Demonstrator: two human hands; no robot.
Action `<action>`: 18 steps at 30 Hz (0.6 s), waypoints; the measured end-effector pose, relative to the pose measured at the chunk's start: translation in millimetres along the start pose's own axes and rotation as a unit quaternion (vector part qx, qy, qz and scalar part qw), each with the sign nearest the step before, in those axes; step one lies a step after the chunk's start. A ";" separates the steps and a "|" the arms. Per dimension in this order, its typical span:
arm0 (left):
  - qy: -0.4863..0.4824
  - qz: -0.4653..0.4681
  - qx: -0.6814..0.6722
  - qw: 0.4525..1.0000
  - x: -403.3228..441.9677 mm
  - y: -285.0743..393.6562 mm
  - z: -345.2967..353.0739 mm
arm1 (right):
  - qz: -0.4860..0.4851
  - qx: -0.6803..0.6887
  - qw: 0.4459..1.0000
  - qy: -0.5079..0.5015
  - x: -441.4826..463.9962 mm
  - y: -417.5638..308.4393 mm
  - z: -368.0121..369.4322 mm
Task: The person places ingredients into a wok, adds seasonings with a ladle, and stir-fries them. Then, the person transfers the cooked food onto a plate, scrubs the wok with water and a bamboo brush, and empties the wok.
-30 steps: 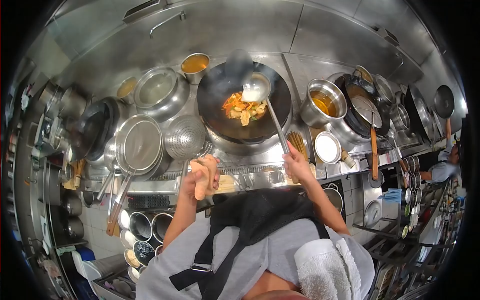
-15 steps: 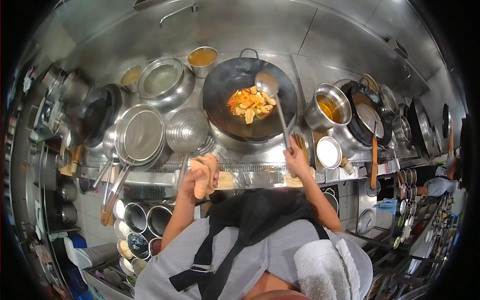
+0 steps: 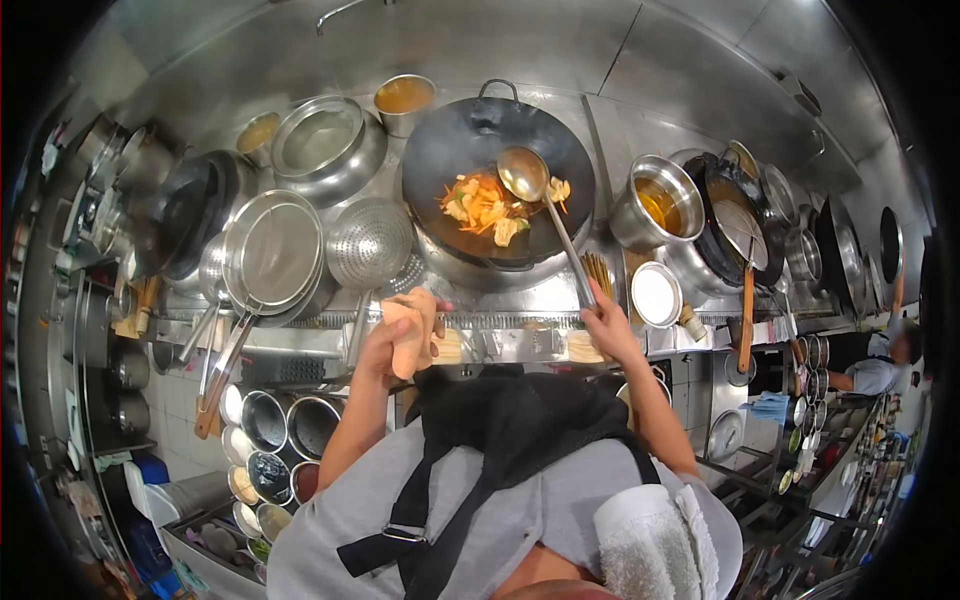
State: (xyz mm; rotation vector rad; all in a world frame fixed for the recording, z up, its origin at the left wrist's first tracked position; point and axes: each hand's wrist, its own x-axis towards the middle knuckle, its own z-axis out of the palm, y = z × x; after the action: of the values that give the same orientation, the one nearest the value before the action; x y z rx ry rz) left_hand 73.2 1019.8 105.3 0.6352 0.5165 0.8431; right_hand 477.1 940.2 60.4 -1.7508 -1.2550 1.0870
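My right hand (image 3: 608, 325) is wrapped round the long handle of a metal ladle (image 3: 523, 174). The ladle's bowl is inside a black wok (image 3: 440, 150), right beside a heap of stir-fried food (image 3: 482, 202) with orange shreds and pale yellow pieces. A few pieces lie apart, to the right of the bowl. In my left hand (image 3: 378, 350) is a folded peach-coloured cloth (image 3: 408, 335), gripped below the wok's near left side and close to the handle of a perforated skimmer (image 3: 370, 243). Whether the cloth touches anything behind it I cannot tell.
Left of the wok are round mesh strainers (image 3: 272, 250) and a steel pot (image 3: 335, 140). A pot of amber liquid (image 3: 655, 205) and a white bowl (image 3: 657, 295) stand on the right. Another person (image 3: 880, 360) is at the far right.
The ladle's bowl has turned over and sits lower in the wok, its inside now showing. The food has shifted left and spread, with some pieces now right of the ladle. The cloth stays in my left hand.
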 end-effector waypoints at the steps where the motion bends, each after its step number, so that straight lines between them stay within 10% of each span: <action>1: 0.006 0.000 -0.003 1.000 0.6 -0.3 8.1 | -0.017 -0.010 1.000 0.000 15.2 11.1 10.0; 10: -0.060 -0.046 -0.015 0.997 1.8 -7.0 -14.0 | 0.092 0.079 0.990 -0.075 -24.9 -11.9 -42.0; 14: 0.010 -0.051 -0.033 0.998 3.1 -26.4 -35.0 | -0.116 -0.172 0.976 0.065 18.4 23.8 -14.5; 18: 0.010 -0.059 -0.058 0.996 1.6 -33.4 -42.3 | 0.046 0.047 0.997 -0.040 17.4 -21.1 28.0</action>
State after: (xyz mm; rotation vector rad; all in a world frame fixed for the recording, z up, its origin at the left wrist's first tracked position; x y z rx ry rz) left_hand 64.0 1017.2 52.2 0.4846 0.5146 0.7624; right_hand 446.8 964.8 64.3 -1.7230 -1.1600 1.2612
